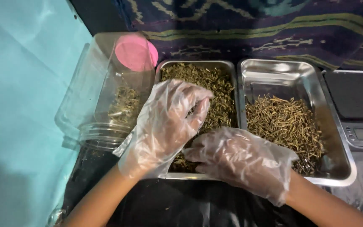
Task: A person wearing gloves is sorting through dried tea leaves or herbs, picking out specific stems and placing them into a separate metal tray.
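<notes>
Steel tray (337, 138) at three o'clock, holding a heap of thin tan sticks (284, 124). Digital scale (356, 105) at the far right edge. Clear plastic jar (101, 92) at ten o'clock, lying tilted, some dried bits inside; pink lid (135, 52) beside it. Patterned cloth (253, 25) at twelve o'clock.

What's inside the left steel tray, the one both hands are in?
The left tray holds a bed of dried greenish-brown plant bits. The gloved left hand and right hand cover its near half, hiding what lies beneath.
</notes>
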